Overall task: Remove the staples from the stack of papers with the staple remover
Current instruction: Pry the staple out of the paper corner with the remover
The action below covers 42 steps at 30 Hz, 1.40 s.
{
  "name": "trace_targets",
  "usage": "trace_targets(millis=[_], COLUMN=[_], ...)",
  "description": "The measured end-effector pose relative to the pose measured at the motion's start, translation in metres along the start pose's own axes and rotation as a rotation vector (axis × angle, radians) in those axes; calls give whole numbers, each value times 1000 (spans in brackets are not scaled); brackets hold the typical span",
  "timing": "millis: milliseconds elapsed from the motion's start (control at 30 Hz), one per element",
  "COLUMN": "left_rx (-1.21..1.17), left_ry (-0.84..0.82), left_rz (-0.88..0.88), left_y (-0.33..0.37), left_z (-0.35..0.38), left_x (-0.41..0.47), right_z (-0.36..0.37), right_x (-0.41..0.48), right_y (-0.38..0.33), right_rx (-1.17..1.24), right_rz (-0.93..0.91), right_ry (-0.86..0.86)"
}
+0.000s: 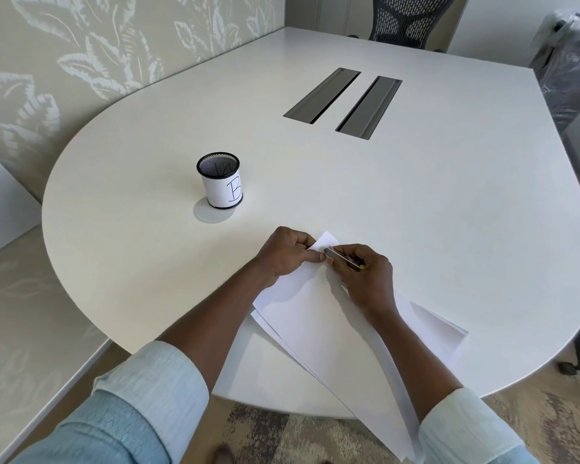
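The left hand (pixel 287 252) is pinching the far corner of the stack of papers (pixel 318 316) on the counter (pixel 416 195) while the right hand (pixel 365 272) is gripping the staple remover (pixel 340 257) against it, suggesting removal is underway, not finished.

A white table (pixel 416 195) with a rounded near end fills most of the frame. In its upper middle, 2 grey recessed slots (pixel 344 102) lie side by side, running diagonally. Left of centre stands 1 black mesh pen cup (pixel 220 180), upright, wrapped in white paper marked "B". At the lower centre lies a stack of papers (pixel 315 316), its sheets fanned apart and its near end overhanging the table's edge.
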<state>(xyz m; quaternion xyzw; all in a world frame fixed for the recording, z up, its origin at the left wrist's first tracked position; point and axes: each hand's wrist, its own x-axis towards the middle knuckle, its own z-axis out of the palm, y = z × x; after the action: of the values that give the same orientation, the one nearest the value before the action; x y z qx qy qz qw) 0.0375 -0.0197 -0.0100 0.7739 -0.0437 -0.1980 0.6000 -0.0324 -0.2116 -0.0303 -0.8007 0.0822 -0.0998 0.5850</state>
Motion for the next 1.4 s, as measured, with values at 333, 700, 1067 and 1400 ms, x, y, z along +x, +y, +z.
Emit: trace_targets(millis=[333,700,1067,1400], left_rx=[28,-20,23,39], left_ry=[34,22,28,32], left_rz=[1,-48,-11,-38], left_y=[-1,4,4,5], left_z=[0,-1,0,0], left_x=[1,-3,-3,0], right_z=[0,-5,0,2], right_x=[1,-4,-1,-1], right_y=[-7,-4,0,-2], right_rx=[38,36,-59,-98], right_rz=[24,0,-13,-24], right_ry=[22,-1,-4,11])
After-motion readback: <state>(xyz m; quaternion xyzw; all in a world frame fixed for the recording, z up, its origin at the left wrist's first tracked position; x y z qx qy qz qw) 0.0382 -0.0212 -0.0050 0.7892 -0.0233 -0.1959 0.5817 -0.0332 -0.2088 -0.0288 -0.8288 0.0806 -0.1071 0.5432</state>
